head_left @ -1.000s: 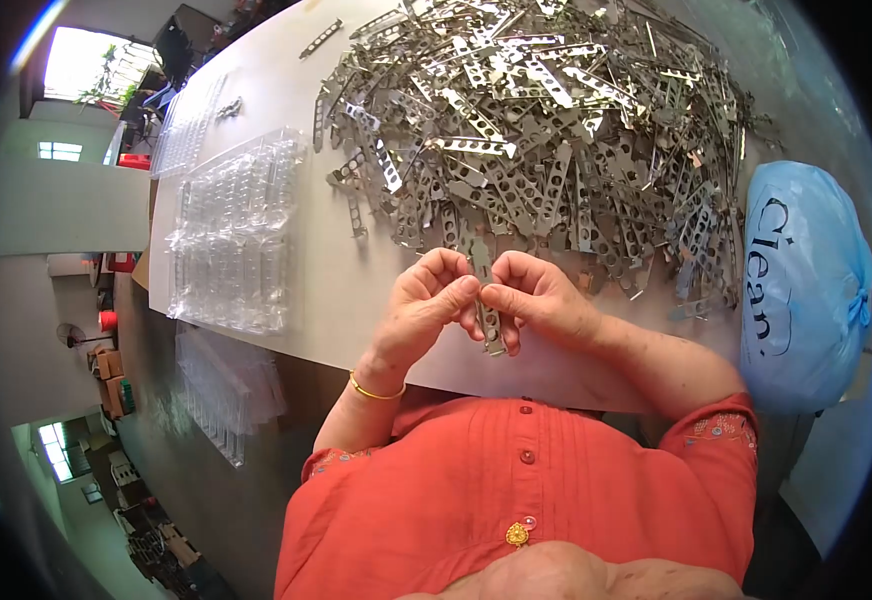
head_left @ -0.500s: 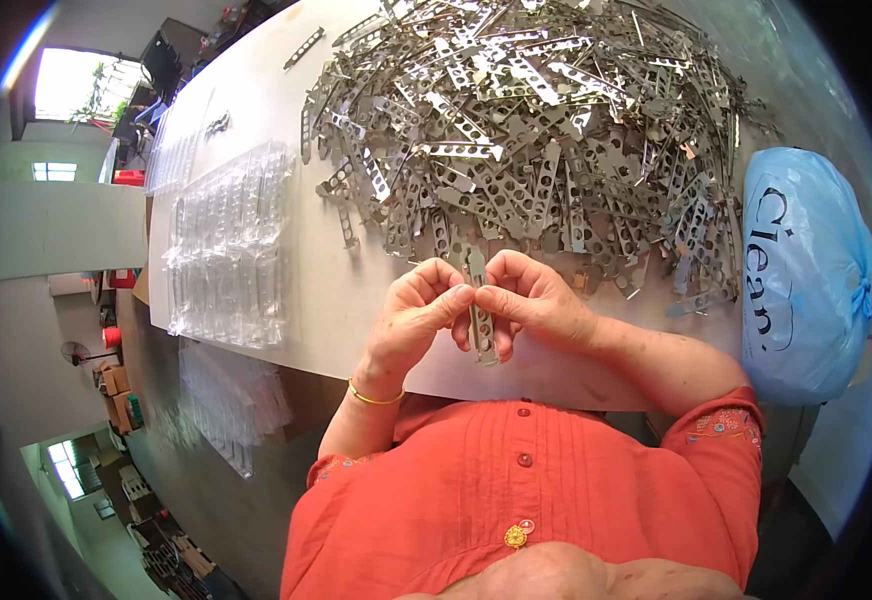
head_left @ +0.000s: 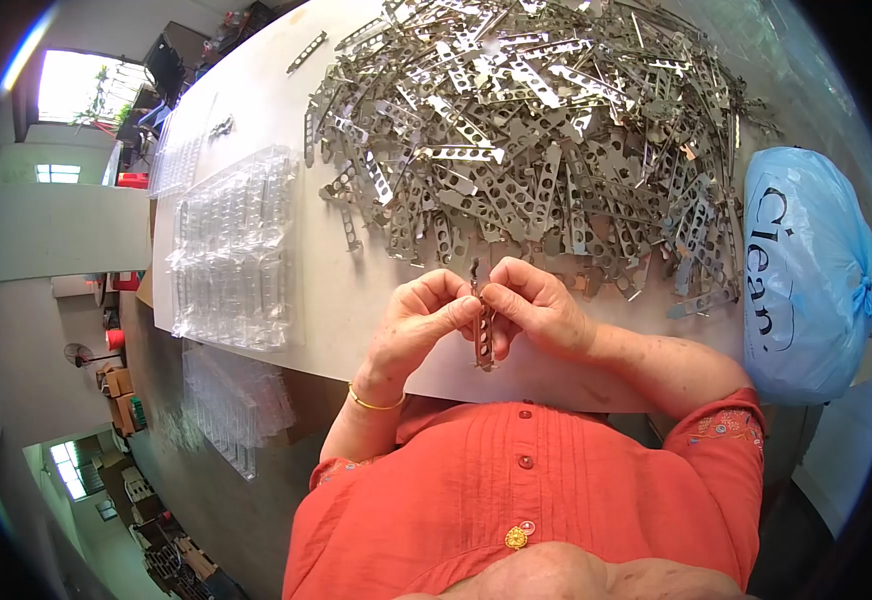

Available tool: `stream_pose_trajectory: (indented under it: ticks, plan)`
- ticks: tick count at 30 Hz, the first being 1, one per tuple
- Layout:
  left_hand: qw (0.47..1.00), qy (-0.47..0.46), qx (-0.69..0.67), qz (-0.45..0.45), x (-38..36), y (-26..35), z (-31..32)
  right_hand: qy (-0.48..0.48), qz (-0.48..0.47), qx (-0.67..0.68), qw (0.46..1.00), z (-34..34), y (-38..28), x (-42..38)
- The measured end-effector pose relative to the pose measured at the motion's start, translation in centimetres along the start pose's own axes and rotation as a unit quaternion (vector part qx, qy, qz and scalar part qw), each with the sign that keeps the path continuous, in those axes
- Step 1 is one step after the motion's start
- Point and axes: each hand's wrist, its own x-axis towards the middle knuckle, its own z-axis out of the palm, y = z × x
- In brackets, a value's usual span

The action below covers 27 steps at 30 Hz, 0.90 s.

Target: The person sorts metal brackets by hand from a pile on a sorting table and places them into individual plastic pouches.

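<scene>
Metal strip (head_left: 484,342), pinched by my left hand (head_left: 414,318) and right hand (head_left: 548,310), had just turned more side-on, offering me less of its flat face.

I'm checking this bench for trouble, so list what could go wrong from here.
The narrow metal strip is pinched in the bare fingers of the left hand and right hand; it might slip or nick skin. The pile of metal pieces lies loose just beyond, so a dropped strip could get mixed in.
</scene>
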Motion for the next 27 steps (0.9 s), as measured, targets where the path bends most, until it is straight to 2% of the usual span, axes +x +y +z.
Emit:
stream_pose_trajectory:
  ticks: [5,8,13,17,20,24,27]
  plan:
    - [1.000,-0.008,-0.003,0.016,-0.12,-0.30,-0.10,-0.001,-0.020,-0.028,0.999,-0.16,0.16,-0.19]
    - [0.999,-0.030,-0.036,-0.020,-0.30,0.12,-0.20,0.021,-0.042,-0.025,0.999,0.18,0.09,-0.02]
    - [0.999,-0.031,-0.014,-0.022,-0.53,0.31,-0.19,0.022,-0.044,-0.027,0.998,0.15,0.25,-0.05]
    - [0.997,-0.065,-0.013,-0.030,-0.56,0.25,-0.01,0.014,-0.084,-0.052,0.995,-0.04,0.55,0.08]
    - [0.996,-0.073,-0.018,-0.048,-0.66,0.51,0.01,0.016,-0.075,-0.058,0.995,-0.12,0.46,0.08]
    - [0.997,-0.071,-0.015,-0.011,-0.42,-0.06,0.18,0.018,-0.067,-0.049,0.996,-0.19,0.44,0.04]
    - [0.997,-0.064,-0.036,-0.030,-0.45,0.07,0.31,0.031,-0.043,-0.007,0.999,0.06,0.57,-0.09]
